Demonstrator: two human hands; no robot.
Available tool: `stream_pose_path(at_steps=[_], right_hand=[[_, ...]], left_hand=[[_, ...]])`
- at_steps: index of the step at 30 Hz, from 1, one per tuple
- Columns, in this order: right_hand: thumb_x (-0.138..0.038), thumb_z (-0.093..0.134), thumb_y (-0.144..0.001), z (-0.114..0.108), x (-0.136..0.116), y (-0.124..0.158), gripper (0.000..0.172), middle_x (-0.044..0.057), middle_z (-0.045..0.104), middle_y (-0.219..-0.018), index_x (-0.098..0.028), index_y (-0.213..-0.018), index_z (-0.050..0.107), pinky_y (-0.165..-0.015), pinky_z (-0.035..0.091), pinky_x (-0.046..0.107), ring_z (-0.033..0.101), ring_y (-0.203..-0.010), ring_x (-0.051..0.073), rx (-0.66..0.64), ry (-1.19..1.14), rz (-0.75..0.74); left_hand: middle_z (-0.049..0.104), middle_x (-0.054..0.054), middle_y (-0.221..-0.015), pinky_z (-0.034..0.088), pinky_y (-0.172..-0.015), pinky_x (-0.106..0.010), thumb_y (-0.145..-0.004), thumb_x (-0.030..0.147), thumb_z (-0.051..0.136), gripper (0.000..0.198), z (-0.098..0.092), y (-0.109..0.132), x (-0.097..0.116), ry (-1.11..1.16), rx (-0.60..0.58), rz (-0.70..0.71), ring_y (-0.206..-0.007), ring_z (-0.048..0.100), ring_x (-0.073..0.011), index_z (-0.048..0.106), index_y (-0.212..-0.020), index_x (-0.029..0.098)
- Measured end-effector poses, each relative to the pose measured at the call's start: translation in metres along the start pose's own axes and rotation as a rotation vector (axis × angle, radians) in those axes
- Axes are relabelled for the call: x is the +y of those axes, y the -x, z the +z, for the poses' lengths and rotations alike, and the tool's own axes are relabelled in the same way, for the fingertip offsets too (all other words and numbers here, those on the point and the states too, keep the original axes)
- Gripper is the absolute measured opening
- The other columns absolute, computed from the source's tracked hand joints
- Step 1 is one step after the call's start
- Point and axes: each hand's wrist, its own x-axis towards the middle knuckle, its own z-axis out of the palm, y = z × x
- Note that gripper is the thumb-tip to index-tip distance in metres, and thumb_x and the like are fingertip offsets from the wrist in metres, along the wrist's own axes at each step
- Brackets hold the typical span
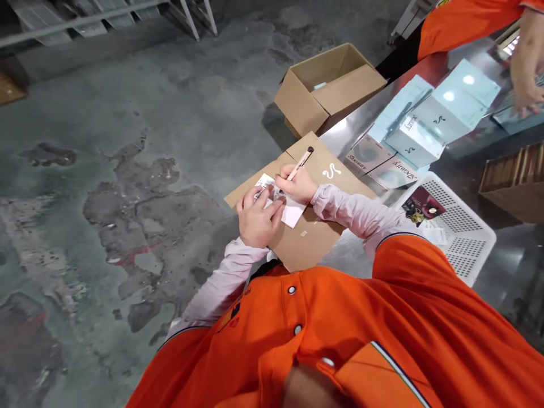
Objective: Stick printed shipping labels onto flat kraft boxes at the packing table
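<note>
My right hand (298, 183) is closed round a pen (302, 161), its light barrel slanting up to a dark end and its tip low over a white printed label (294, 213). Beside it, my left hand (257, 219) rests on the label with fingers spread, pressing it against a flattened brown cardboard sheet (304, 249). A barcode shows near the left fingertips. The fingers cover part of the label, and the pen's tip is hard to make out. A white curly logo is printed on the cardboard.
Pale blue boxes (459, 102) are stacked on the metal table (352, 252), near a white perforated basket (471, 226) with printed cards in it. An open carton (340, 85) stands beyond. At the upper right is a co-worker's hand (527, 93); a cardboard box (516, 190) sits at the right.
</note>
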Motion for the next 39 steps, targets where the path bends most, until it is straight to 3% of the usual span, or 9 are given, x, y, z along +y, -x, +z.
stream_pose_path(at_steps=[9,16,30,39], right_hand=[[-0.023,0.056,-0.079,-0.0033,-0.0008,-0.0031,0.037,-0.005,0.031,-0.050,-0.019,-0.052,0.031,-0.054,0.024,0.026,0.031,-0.054,0.009,-0.040,0.006,-0.010],[-0.023,0.056,-0.080,-0.0079,-0.0067,-0.0013,0.037,-0.005,0.032,-0.050,-0.019,-0.051,0.032,-0.053,0.026,0.026,0.031,-0.052,0.008,0.059,-0.036,0.048],[-0.023,0.054,-0.076,-0.0063,0.0027,-0.0042,0.037,-0.006,0.027,-0.047,-0.020,-0.050,0.027,-0.055,0.022,0.028,0.028,-0.050,0.008,0.027,0.009,-0.099],[-0.021,0.056,-0.079,-0.0092,-0.0051,-0.0072,0.040,-0.006,0.028,-0.047,-0.020,-0.049,0.029,-0.055,0.024,0.027,0.030,-0.051,0.009,0.018,0.034,0.006]], left_hand=[[0.065,-0.004,-0.132,0.031,-0.101,-0.049,-0.096,0.037,0.054,0.025,-0.0011,-0.0011,0.0012,-0.010,-0.005,-0.012,-0.128,0.049,-0.0309,0.077,-0.105,0.033],[0.065,-0.004,-0.132,0.032,-0.100,-0.048,-0.095,0.037,0.056,0.024,0.0006,-0.0009,0.0015,-0.011,0.019,0.004,-0.127,0.049,-0.0302,0.077,-0.106,0.033],[0.065,-0.003,-0.132,0.033,-0.099,-0.047,-0.096,0.036,0.054,0.025,0.0006,-0.0003,0.0005,-0.027,0.037,0.028,-0.126,0.050,-0.0298,0.077,-0.104,0.032],[0.066,-0.004,-0.131,0.033,-0.099,-0.048,-0.095,0.036,0.054,0.026,0.0008,-0.0016,0.0009,-0.023,0.029,0.022,-0.125,0.050,-0.0302,0.077,-0.107,0.033]])
